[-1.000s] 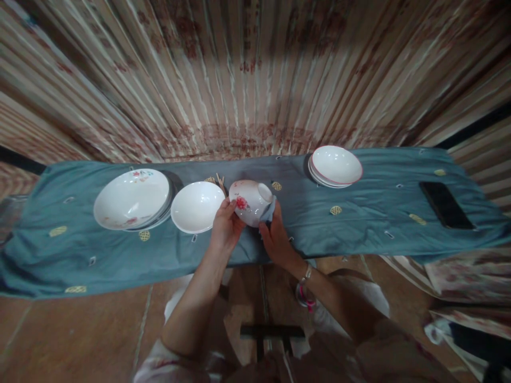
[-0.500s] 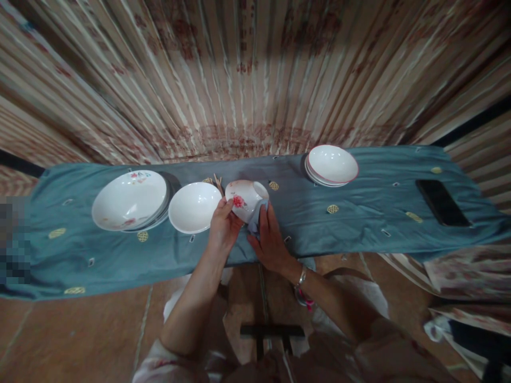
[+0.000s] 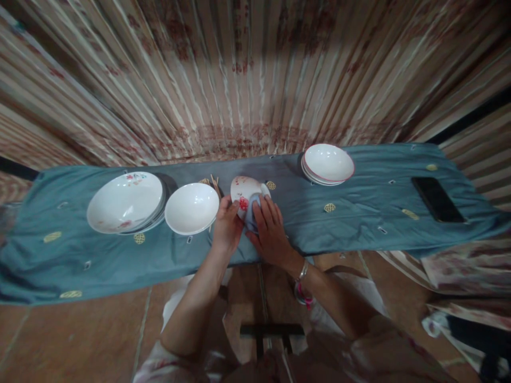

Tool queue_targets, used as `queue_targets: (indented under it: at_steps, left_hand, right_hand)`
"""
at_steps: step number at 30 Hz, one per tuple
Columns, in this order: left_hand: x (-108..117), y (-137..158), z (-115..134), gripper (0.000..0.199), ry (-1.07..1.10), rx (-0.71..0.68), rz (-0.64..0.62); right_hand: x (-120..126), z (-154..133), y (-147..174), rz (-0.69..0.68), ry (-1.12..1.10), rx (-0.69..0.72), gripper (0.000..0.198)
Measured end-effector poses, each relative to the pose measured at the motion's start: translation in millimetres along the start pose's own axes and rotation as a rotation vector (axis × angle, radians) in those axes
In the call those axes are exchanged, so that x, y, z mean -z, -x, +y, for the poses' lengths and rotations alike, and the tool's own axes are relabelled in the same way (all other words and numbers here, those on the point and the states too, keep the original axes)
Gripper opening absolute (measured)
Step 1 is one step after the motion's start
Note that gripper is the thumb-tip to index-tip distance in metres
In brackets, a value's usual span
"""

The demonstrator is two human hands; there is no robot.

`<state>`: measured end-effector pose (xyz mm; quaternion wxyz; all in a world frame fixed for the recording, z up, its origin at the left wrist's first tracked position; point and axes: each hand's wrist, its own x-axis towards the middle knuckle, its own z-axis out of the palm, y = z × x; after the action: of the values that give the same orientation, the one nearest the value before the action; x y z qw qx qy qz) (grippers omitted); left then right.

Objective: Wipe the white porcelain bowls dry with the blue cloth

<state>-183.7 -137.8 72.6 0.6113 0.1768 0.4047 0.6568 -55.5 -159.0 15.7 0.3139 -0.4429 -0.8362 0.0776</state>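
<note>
White china with a red flower printed on it, the flowered bowl (image 3: 244,186) is at the centre of the frame, tilted on its side with its foot towards the right. The left hand (image 3: 227,226) grips it by the left edge, thumb on the outer wall. The right hand (image 3: 272,230) has its fingers spread over a blue-grey cloth (image 3: 251,217), holding it against the bowl's outside near the foot.

As far as can be judged, work on this bowl is under way and unfinished: cloth and china are touching, and the bowl is not set down. How much of its surface the cloth has covered cannot be told.

Left of centre, a plain white bowl (image 3: 192,208) rests upright, just beside a stack of large bowls (image 3: 123,203); some thin wooden sticks (image 3: 215,184) lie behind the left hand. Towards the upper right sits a stack of red-rimmed bowls (image 3: 329,163), well apart from the hands. Which of these are done and which are left, nothing visible settles.
</note>
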Motion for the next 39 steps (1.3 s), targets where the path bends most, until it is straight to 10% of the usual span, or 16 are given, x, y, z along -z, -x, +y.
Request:
queue_targets:
  at_steps: [39]
  left_hand:
    - [6.2,3.0,-22.6,0.029,-0.363,-0.125,-0.213]
  right_hand:
    - [22.8,44.0,-36.5,0.244,-0.487,-0.352,0.061]
